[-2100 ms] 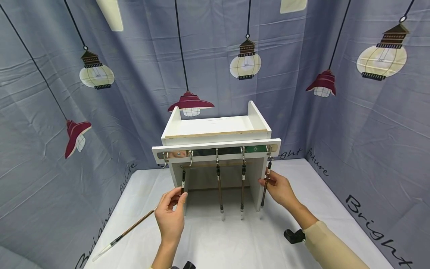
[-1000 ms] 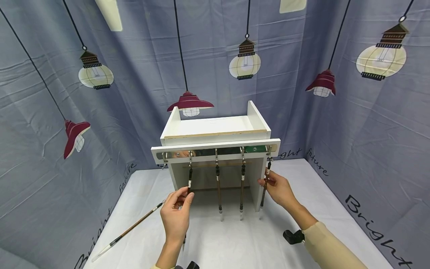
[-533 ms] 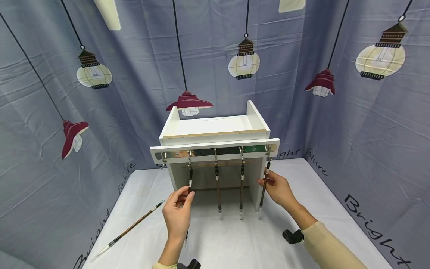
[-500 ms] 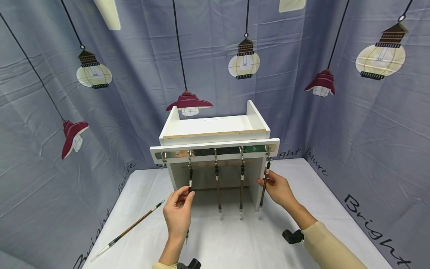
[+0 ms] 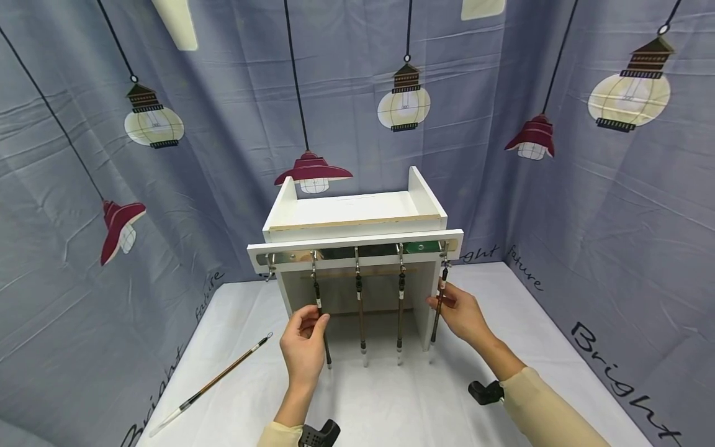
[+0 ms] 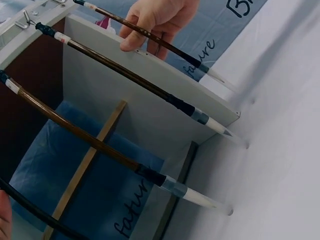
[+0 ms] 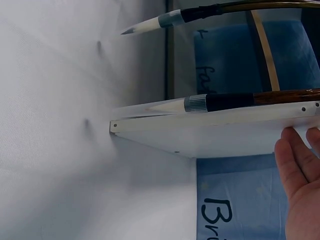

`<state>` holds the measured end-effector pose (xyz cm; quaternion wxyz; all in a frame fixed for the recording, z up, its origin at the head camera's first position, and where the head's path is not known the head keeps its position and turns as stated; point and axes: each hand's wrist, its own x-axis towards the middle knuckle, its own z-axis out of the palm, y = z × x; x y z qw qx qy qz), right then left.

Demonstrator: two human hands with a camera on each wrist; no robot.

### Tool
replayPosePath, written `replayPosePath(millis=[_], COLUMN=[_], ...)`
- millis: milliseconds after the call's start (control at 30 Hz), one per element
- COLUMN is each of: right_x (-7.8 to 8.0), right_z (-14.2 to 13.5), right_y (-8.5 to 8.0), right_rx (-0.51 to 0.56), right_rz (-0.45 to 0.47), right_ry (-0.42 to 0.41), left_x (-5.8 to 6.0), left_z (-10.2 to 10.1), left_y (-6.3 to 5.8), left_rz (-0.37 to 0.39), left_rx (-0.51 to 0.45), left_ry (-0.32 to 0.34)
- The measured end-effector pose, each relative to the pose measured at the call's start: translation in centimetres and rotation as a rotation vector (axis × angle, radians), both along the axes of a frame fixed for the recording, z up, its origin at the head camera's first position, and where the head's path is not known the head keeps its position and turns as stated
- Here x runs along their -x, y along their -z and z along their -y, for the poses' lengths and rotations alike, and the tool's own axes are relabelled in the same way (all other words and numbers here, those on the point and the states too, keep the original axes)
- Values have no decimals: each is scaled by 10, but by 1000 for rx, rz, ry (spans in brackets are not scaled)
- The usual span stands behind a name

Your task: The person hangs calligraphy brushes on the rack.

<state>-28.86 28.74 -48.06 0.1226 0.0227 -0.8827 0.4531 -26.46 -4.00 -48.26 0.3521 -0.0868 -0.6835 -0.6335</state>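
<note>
My left hand [image 5: 304, 344] is at a calligraphy brush [image 5: 327, 354] hanging by its loop from the second hook, its thumb and index finger curled at the shaft. In the left wrist view only a fingertip [image 6: 5, 215] and part of that dark shaft show. My right hand [image 5: 460, 313] touches the outer side of the rack's right panel [image 7: 225, 132], fingers mostly straight, just behind the rightmost brush [image 5: 438, 316]. Two more brushes, one [image 5: 361, 316] in the middle and another [image 5: 400, 316] to its right, hang from the white rack [image 5: 357, 241].
A lone calligraphy brush [image 5: 223, 374] with a clear tip cover lies slanted on the white tabletop [image 5: 385, 410] at the left. The leftmost hook [image 5: 270, 267] carries nothing. Blue-grey curtains [image 5: 234, 124] printed with lamps surround the table at back and sides.
My left hand brought the brush from left of the second hook up to it, and the brush now hangs there. Since then the hand has shifted slightly right. The right hand stays at the panel.
</note>
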Motion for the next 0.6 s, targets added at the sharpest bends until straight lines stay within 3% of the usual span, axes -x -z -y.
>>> replayPosePath(millis=[367, 600], right_x=[-2, -2], right_z=[1, 0], right_y=[-2, -2], right_rx=[6, -2], right_rz=[-8, -7], right_ry=[-6, -6], left_x=[16, 21], left_z=[1, -2], left_y=[9, 9], left_rz=[-36, -35], left_rx=[13, 18], left_ry=[47, 20])
